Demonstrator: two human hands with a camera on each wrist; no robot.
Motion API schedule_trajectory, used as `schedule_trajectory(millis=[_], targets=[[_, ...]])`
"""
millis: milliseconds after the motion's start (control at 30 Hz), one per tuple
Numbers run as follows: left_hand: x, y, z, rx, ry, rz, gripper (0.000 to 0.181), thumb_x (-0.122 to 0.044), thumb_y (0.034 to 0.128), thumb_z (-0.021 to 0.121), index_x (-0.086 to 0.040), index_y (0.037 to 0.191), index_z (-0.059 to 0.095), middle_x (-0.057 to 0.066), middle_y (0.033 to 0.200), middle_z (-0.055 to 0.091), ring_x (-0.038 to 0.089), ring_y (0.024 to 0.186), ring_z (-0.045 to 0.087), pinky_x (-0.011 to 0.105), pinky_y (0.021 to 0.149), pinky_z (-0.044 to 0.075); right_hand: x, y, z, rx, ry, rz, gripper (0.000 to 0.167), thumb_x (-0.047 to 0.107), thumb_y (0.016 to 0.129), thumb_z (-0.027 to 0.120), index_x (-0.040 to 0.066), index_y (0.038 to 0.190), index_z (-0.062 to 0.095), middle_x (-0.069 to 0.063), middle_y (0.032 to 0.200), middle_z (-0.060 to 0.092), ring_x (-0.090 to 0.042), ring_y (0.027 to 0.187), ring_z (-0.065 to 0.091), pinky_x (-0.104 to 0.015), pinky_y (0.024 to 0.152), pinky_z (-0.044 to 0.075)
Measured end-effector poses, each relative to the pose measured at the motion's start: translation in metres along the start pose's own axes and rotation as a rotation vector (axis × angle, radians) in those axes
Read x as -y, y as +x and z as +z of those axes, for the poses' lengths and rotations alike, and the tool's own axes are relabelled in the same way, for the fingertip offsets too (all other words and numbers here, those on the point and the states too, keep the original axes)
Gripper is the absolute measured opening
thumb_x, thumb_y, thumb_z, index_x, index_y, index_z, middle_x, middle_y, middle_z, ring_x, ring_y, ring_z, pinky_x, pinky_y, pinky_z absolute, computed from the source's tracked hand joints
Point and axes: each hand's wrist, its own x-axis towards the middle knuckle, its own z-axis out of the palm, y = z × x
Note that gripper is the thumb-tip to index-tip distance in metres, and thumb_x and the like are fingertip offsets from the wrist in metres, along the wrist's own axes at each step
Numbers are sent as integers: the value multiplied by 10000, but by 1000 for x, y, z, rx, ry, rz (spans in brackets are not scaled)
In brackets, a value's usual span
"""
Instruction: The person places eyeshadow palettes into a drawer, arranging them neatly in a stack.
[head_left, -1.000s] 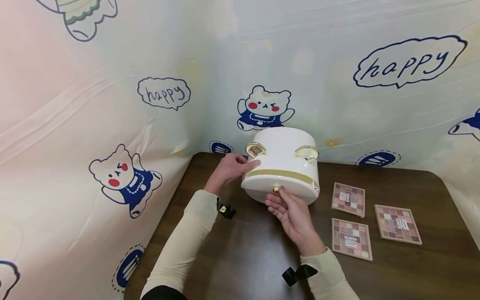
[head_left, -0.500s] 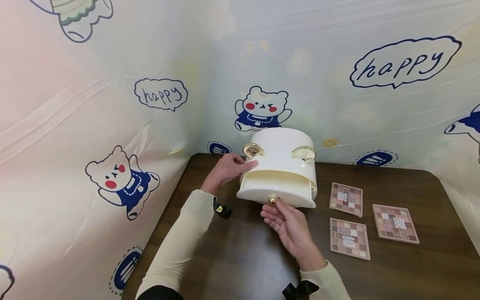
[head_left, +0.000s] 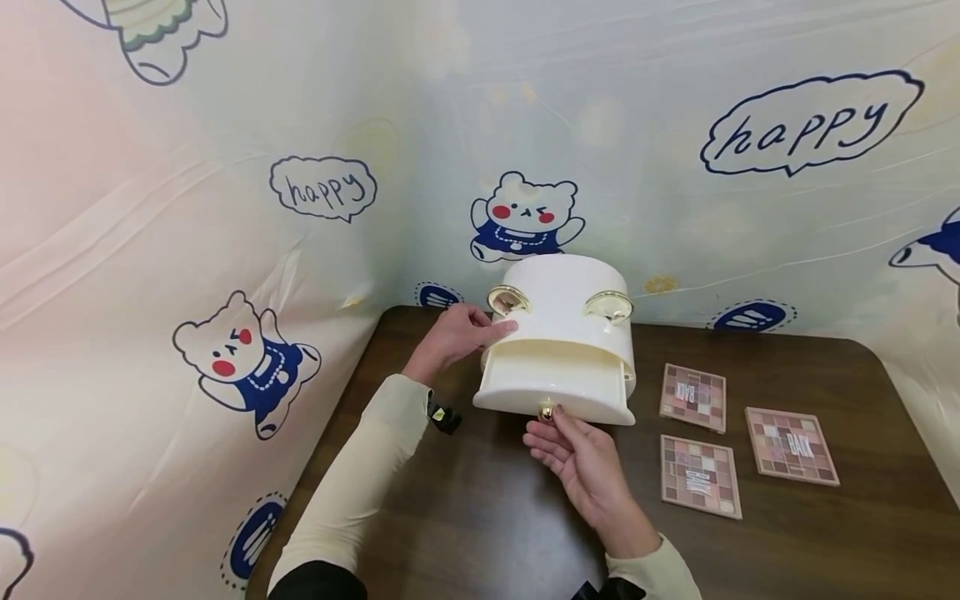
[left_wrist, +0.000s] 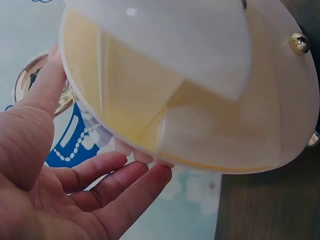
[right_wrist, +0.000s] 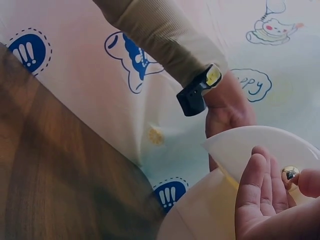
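A white organizer box (head_left: pixel 566 287) with a rounded body and gold-rimmed rings stands at the back of the table. Its white drawer (head_left: pixel 555 402) is pulled out, with no contents visible in it. My right hand (head_left: pixel 581 471) pinches the drawer's gold knob (head_left: pixel 547 412) between thumb and forefinger; the other fingers extend below. In the right wrist view, the thumb meets the knob (right_wrist: pixel 290 175). My left hand (head_left: pixel 456 340) touches the box's left side, thumb laid along the front. In the left wrist view, its extended fingers (left_wrist: pixel 132 192) touch the curved side.
Flat palettes with pink and brown squares lie right of the box: one behind (head_left: pixel 693 397), one in front (head_left: pixel 701 476), one farther right (head_left: pixel 792 445). A printed cloth (head_left: pixel 637 167) hangs behind the dark wooden table (head_left: pixel 465 517). Another gold knob (left_wrist: pixel 299 44) shows on the box.
The drawer has slid out of the box toward me, with my right hand drawing back on its knob. My left hand has stayed at the box's left side.
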Motion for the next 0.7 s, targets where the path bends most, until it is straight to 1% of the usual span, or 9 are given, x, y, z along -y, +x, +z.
schedule_trajectory(millis=[167,333,533,700], targets=[[1,2,-2,-9,10,3,632,-673,738,784,-125,1021,644,77,980,656,293,902,621,366,684,540,-3,-3,0,7,5,8,304,214,1030,596,-64,1152,580,-149,938,740,-234,865,732,-342,778,576],[2,4,-1,6,-5,-1,651,-684,725,787,-126,1026,640,78,988,656,270,889,614,363,700,542,-6,-8,0,1,3,18,330,222,1023,609,-74,1164,574,-146,942,742,-234,877,733,-342,786,575],[3,4,-1,5,-1,12,642,-677,737,783,-123,1025,634,81,989,652,272,891,610,369,707,539,-9,-14,-2,4,22,22,278,196,1029,597,-60,1137,591,-151,929,744,-242,869,736,-346,781,578],[2,4,-2,5,5,12,631,-669,743,784,-122,1020,632,82,988,650,270,892,607,366,708,543,-11,-19,-3,12,8,15,278,208,1017,618,-50,1118,601,-157,936,744,-241,872,736,-348,784,578]])
